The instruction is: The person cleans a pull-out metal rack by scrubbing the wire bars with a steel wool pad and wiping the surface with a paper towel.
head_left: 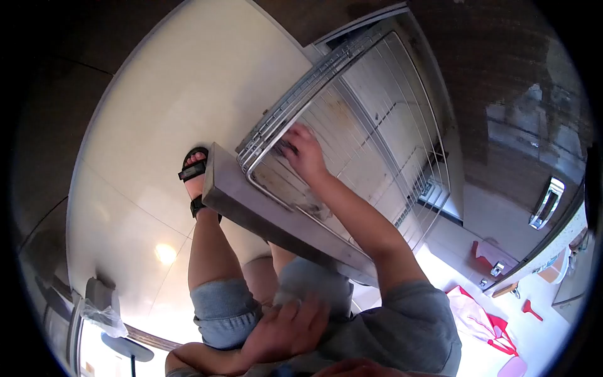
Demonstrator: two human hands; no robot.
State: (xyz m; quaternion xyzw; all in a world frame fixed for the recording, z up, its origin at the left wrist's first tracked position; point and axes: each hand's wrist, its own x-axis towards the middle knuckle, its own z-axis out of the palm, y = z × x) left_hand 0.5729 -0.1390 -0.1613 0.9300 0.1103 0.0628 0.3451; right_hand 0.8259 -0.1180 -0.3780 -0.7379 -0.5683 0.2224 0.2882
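My right hand point(304, 152) is closed at the corner of a metal wire rack point(251, 168), with a small dark thing at its fingers that I cannot make out. The rack stands tilted over a stained light surface. A long grey metal panel point(270, 210) runs below the rack, between it and my legs. My left hand point(286, 330) lies on my lap against the grey shorts, its fingers loosely stretched and slightly blurred, holding nothing visible.
My foot in a black sandal point(195, 164) is beside the panel's end on the pale floor point(169, 100). Dark cabinet fronts point(490, 81) stand at the right. Red and white fabric point(474, 317) and a red tool point(532, 309) lie at the lower right.
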